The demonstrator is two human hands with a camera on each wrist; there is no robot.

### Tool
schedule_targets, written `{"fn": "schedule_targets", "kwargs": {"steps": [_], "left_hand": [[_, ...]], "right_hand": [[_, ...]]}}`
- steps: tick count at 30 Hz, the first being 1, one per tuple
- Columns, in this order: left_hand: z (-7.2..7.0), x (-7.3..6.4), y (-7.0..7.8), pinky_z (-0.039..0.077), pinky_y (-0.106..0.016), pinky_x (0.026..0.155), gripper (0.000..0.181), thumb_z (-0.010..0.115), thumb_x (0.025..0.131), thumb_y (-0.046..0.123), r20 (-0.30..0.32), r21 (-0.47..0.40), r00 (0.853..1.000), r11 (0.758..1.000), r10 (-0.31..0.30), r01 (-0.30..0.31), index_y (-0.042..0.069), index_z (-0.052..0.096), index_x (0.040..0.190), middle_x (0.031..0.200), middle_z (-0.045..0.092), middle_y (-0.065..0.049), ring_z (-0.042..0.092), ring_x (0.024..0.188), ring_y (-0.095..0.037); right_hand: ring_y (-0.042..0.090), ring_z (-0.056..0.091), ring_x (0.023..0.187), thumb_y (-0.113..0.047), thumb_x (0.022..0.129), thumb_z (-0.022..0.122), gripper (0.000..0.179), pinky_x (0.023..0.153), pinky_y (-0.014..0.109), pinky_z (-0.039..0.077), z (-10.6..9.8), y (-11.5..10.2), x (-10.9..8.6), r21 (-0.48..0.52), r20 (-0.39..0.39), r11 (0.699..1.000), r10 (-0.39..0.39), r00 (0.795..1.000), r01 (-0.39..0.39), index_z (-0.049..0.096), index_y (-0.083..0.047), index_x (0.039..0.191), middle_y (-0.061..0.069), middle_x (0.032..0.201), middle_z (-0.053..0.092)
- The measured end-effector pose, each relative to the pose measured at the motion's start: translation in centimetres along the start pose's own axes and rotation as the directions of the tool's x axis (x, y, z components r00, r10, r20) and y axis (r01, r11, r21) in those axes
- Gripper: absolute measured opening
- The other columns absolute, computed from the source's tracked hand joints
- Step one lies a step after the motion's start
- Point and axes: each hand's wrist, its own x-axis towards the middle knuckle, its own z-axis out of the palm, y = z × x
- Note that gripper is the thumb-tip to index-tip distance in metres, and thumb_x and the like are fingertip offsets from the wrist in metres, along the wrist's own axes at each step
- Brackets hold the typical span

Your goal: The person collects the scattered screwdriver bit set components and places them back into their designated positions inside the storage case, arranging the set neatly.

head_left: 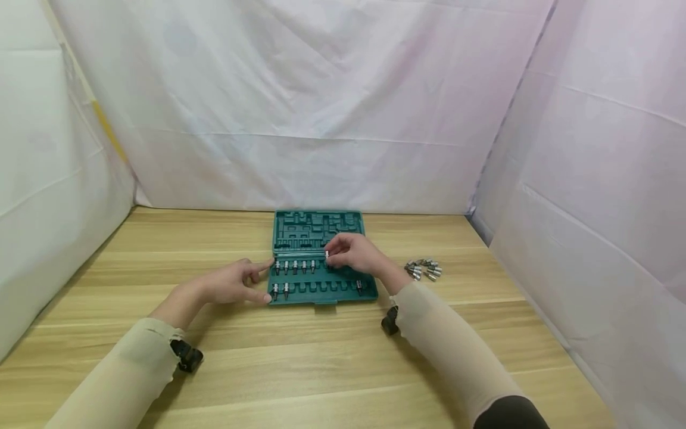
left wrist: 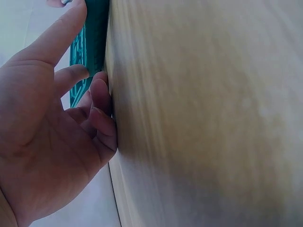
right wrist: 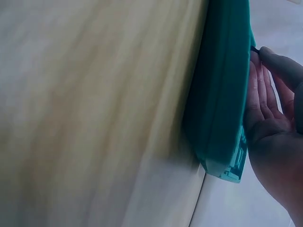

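Observation:
A green plastic socket case (head_left: 321, 304) lies open on the table. My right hand (head_left: 356, 253) is over its back row, pinching a small silver bit socket (head_left: 327, 254) upright between thumb and fingertips. In the right wrist view, the case wall (right wrist: 220, 90) hides part of this grip. My left hand (head_left: 236, 283) rests at the case's left side, thumb and index finger spread along the edge and the other fingers curled. Several bit sockets (head_left: 295, 267) stand in the back row left of my right hand. Two bit sockets (head_left: 286, 289) sit at front left, and another bit socket (head_left: 359, 287) at front right.
Several loose bit sockets (head_left: 429, 269) lie in a small pile on the wooden table (head_left: 300, 369), right of the case. The molded lid (head_left: 318, 223) lies folded back behind the rows. White cloth (head_left: 300, 119) hangs behind and on both sides of the table.

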Motion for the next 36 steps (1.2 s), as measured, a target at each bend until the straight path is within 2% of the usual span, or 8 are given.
{"fn": "schedule_targets", "kwargs": {"steps": [7, 13, 20, 26, 36], "left_hand": [[0.0, -0.1, 0.0, 0.05, -0.048, 0.101, 0.102, 0.086, 0.095, 0.048, -0.002, 0.001, 1.0, 1.0, -0.005, 0.005, 0.013, 0.03, 0.174, 0.13, 0.057, -0.018, 0.057, 0.118, -0.029], [0.0, -0.1, 0.0, 0.05, -0.047, 0.1, 0.103, 0.086, 0.095, 0.049, 0.001, -0.004, 1.0, 1.0, -0.013, 0.013, 0.014, 0.03, 0.174, 0.13, 0.057, -0.017, 0.057, 0.118, -0.029], [0.0, 0.0, -0.1, 0.049, -0.043, 0.096, 0.102, 0.086, 0.096, 0.045, -0.001, -0.008, 1.0, 1.0, 0.013, -0.013, 0.01, 0.03, 0.174, 0.127, 0.057, -0.017, 0.055, 0.114, -0.027], [0.0, 0.0, 0.0, 0.049, -0.046, 0.098, 0.102, 0.085, 0.096, 0.047, 0.003, -0.007, 1.0, 1.0, 0.007, -0.007, 0.011, 0.03, 0.174, 0.129, 0.057, -0.018, 0.056, 0.116, -0.028], [0.0, 0.1, 0.0, 0.049, -0.043, 0.097, 0.101, 0.085, 0.096, 0.045, 0.004, -0.012, 1.0, 1.0, 0.021, -0.021, 0.009, 0.03, 0.173, 0.127, 0.057, -0.018, 0.055, 0.114, -0.027]], "right_hand": [[0.016, 0.071, 0.104, -0.023, 0.102, 0.081, 0.021, 0.093, 0.039, 0.06, 0.6, -0.2, 0.9, -0.151, -0.018, 0.988, -0.004, 1.0, 0.001, 0.078, -0.016, 0.122, 0.001, 0.114, 0.077], [0.016, 0.071, 0.106, -0.023, 0.102, 0.081, 0.018, 0.095, 0.04, 0.059, 0.9, 0.0, 1.4, -0.201, -0.012, 0.979, 0.018, 1.0, -0.02, 0.078, -0.018, 0.119, 0.001, 0.115, 0.076], [0.016, 0.069, 0.103, -0.027, 0.102, 0.082, 0.018, 0.093, 0.04, 0.058, 0.9, 0.1, 1.5, -0.245, 0.001, 0.969, 0.033, 0.999, -0.031, 0.082, -0.021, 0.119, 0.0, 0.113, 0.075], [0.015, 0.068, 0.102, -0.03, 0.102, 0.082, 0.02, 0.094, 0.04, 0.058, 0.8, 0.0, 1.6, -0.269, 0.028, 0.963, 0.036, 0.999, -0.027, 0.083, -0.022, 0.12, -0.001, 0.112, 0.076], [0.016, 0.067, 0.1, -0.028, 0.103, 0.081, 0.017, 0.092, 0.039, 0.056, 0.8, 0.1, 1.4, -0.256, 0.033, 0.966, 0.025, 0.999, -0.016, 0.082, -0.022, 0.118, 0.0, 0.11, 0.074]]}}
